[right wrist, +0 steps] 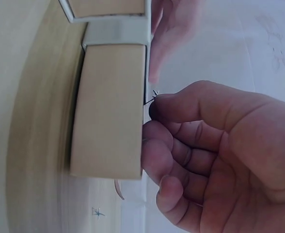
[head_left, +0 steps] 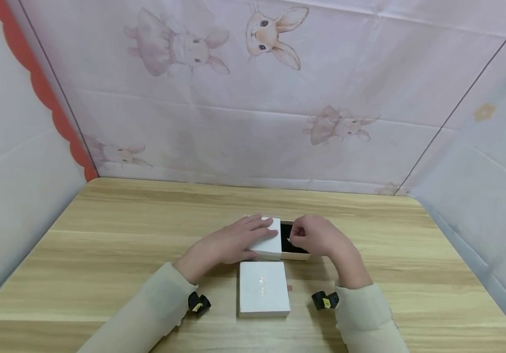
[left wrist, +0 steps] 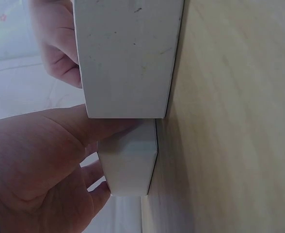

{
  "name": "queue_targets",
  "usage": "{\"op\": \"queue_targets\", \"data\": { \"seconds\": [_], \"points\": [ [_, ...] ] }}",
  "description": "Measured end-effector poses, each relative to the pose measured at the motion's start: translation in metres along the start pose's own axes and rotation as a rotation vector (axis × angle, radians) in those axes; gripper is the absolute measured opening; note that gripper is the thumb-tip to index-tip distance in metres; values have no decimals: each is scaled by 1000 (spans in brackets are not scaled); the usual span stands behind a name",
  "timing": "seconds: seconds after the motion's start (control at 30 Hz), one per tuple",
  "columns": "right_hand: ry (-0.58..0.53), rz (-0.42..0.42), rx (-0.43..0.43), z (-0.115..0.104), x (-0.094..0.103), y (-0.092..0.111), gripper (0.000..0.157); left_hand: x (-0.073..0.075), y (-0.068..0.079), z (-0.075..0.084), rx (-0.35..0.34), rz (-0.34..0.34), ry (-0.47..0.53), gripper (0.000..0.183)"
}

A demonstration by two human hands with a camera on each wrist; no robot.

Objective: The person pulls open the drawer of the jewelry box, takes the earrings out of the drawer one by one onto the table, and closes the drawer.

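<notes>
Farther from me on the table lies a white drawer box [head_left: 267, 249], its tray [head_left: 296, 256] pulled out to the right. My left hand [head_left: 240, 240] holds the white sleeve, fingers over its top and thumb along the near side. A black insert [head_left: 285, 230] lines the tray. Over it, my right hand [head_left: 316, 235] has thumb and forefinger together, pinching a small star-shaped piece of jewelry [right wrist: 155, 93] on a thin stem. Its other fingers are curled in, beside the tray's edge in the right wrist view. The fingers hide part of the insert.
A second white box [head_left: 264, 288] with faint lettering lies nearer to me, with a small pinkish tab [head_left: 290, 288] at its right side. Black wrist cameras [head_left: 199, 304] sit by both cuffs. A printed rabbit curtain [head_left: 235, 122] stands behind the wooden table [head_left: 125, 235].
</notes>
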State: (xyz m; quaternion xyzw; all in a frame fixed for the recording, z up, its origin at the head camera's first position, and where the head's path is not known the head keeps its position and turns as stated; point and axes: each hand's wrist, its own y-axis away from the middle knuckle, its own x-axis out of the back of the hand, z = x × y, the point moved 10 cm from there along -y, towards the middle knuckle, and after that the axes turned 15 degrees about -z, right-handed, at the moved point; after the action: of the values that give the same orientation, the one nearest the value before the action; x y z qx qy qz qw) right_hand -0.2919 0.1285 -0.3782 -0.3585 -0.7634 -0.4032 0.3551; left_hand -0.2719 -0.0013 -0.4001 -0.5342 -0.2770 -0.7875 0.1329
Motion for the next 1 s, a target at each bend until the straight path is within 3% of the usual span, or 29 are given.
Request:
{"op": "queue_targets", "data": {
  "seconds": [1.0],
  "points": [
    [-77, 0, 0, 21, 20, 20, 13, 1, 1, 1, -17, 13, 4, 64]
  ]
}}
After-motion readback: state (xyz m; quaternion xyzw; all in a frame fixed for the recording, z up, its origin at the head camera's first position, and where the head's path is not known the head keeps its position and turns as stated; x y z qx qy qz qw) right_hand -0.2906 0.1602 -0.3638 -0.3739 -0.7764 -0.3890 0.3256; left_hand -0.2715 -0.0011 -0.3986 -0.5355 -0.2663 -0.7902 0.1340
